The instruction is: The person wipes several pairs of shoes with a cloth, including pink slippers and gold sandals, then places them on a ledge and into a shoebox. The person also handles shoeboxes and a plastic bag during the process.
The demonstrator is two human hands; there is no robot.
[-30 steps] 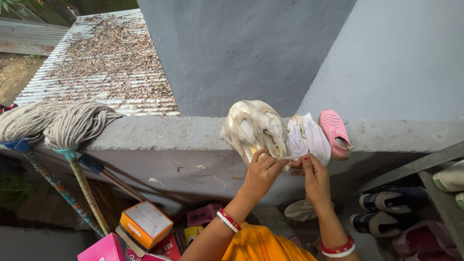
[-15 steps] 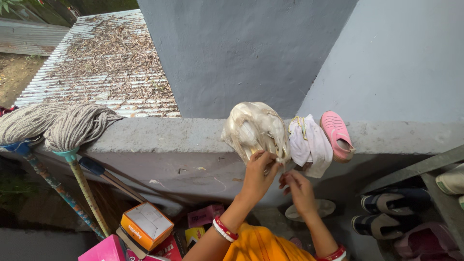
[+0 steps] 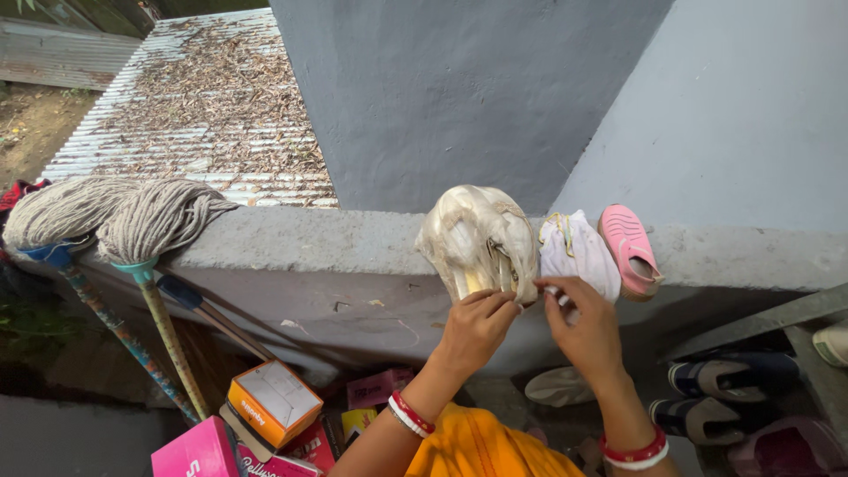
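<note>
A worn cream shoe [image 3: 477,234] with dirty laces lies sole-out on the grey concrete ledge [image 3: 291,243]. My left hand [image 3: 477,327] pinches its lower edge where a yellowish insole shows. My right hand [image 3: 587,327] grips the bottom of a small white shoe [image 3: 576,252] right beside it. A pink child's shoe [image 3: 629,247] leans on the ledge to the right of the white one.
Two string mops [image 3: 119,216] rest heads-up on the ledge at left, handles slanting down. Cardboard boxes [image 3: 269,402], orange and pink, lie below. Several shoes [image 3: 715,393] sit on a rack at lower right. A grey wall [image 3: 468,88] rises behind the ledge.
My right hand dropped away from the white shoe, then came back up and took hold of its lower edge. My left hand stayed on the cream shoe.
</note>
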